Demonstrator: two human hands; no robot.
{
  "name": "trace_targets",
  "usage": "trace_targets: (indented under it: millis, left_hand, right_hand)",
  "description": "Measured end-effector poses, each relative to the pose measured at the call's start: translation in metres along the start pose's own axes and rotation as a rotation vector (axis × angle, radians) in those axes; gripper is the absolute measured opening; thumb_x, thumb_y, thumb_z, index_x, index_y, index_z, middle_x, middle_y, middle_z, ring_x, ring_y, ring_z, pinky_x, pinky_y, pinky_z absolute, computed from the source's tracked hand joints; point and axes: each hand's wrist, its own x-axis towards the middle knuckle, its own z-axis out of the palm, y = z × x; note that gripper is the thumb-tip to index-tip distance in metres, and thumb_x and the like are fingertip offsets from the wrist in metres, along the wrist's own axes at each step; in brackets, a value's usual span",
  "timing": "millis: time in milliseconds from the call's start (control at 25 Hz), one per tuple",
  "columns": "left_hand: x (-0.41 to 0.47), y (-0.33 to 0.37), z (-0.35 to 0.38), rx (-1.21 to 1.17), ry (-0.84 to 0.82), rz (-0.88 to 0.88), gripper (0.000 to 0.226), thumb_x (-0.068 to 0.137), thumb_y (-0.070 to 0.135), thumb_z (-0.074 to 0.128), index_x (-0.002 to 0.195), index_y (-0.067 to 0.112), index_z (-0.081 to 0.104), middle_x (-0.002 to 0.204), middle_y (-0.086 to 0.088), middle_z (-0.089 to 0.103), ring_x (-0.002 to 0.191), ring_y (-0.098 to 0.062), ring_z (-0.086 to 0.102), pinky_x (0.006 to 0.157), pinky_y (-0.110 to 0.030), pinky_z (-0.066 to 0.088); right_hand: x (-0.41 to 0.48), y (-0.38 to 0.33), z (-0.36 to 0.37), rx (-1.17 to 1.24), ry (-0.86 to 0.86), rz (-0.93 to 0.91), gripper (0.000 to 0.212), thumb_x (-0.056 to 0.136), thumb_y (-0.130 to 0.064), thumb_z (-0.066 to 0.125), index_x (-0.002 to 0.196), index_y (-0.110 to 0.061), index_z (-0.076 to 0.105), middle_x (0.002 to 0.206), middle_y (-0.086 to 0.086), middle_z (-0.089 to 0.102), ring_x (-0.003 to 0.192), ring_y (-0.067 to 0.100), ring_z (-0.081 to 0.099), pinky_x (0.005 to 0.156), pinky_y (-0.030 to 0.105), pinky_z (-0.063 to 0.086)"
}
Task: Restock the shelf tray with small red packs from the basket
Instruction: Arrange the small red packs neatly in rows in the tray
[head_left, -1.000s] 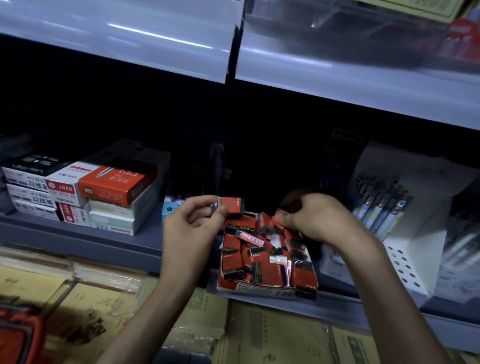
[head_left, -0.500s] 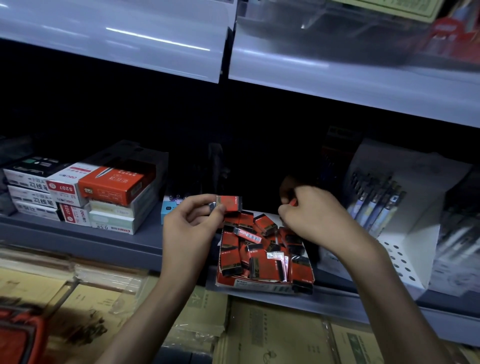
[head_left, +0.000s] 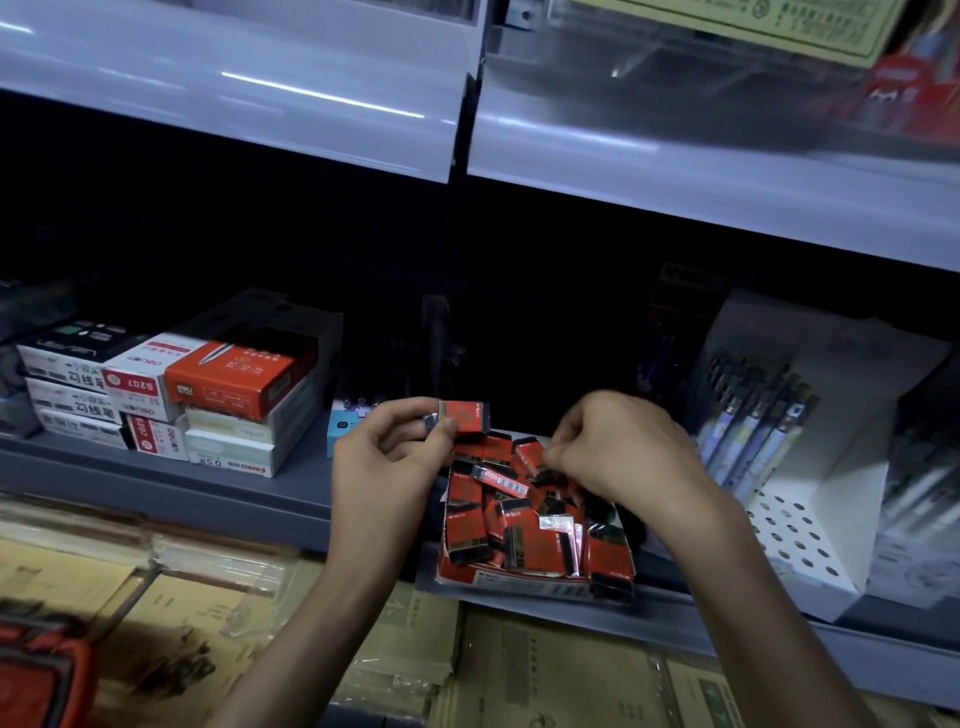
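Two hands work over the tray (head_left: 519, 578), which sits at the front of the shelf (head_left: 208, 499). The left hand (head_left: 389, 460) pinches one red pack (head_left: 464, 415) between thumb and fingertips, holding it just above the tray's back left corner. The right hand (head_left: 626, 447) hangs over the back of the tray with its fingers curled, their tips at the heap; whether they grip anything I cannot tell. Loose packs (head_left: 511, 525) fill the tray, lying at all angles, some on top of others. A blurred red shape at lower left is probably the basket (head_left: 36, 675).

The main risk is spillage. The heap looks as high as the tray's low walls, so a pack dropped on top could slide over the front and fall to the cartons (head_left: 519, 675) below. The tray's front seems to reach the shelf lip or slightly past it, so a push from the right hand at the back, or a nudge from either wrist, could tip it or shove it off. A dark pack at the front right corner already looks close to going over.

Room is tight on the right, where the pen rack (head_left: 810, 493) stands near the tray and the right forearm passes beside it. On the left, a blue box (head_left: 343, 431) sits just behind the left hand, with stacked boxes (head_left: 208, 395) further along. The upper shelf (head_left: 311, 104) is well clear overhead.
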Motion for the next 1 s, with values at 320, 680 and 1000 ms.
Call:
trace_targets:
  millis: [320,680,1000]
  left_hand:
    - [0.001,-0.001,0.0,0.004,0.002,0.004,0.015,0.091,0.013,0.076,0.106,0.014,0.074,0.091,-0.013,0.078,0.087,-0.031,0.075,0.076,-0.04,0.062]
    - [0.002,-0.005,0.0,0.028,0.008,0.014,0.017,0.09,0.016,0.077,0.106,0.017,0.074,0.092,-0.012,0.077,0.088,-0.029,0.076,0.077,-0.043,0.063]
    - [0.002,-0.006,0.001,0.04,0.009,0.028,0.016,0.091,0.015,0.077,0.106,0.016,0.074,0.095,-0.015,0.076,0.088,-0.03,0.075,0.075,-0.039,0.063]
  right_hand:
    - [0.017,-0.007,0.001,0.104,-0.13,0.149,0.035,0.076,-0.052,0.08,0.078,-0.018,0.076,0.071,-0.001,0.077,0.076,0.021,0.075,0.081,0.038,0.061]
    - [0.013,-0.016,0.001,0.108,-0.216,0.176,0.04,0.083,-0.052,0.076,0.066,-0.017,0.071,0.042,-0.008,0.061,0.055,0.013,0.062,0.07,0.03,0.055]
    - [0.021,-0.023,0.002,0.176,-0.303,0.279,0.029,0.081,-0.043,0.08,0.071,-0.017,0.071,0.049,-0.006,0.064,0.06,0.017,0.062,0.086,0.037,0.059]
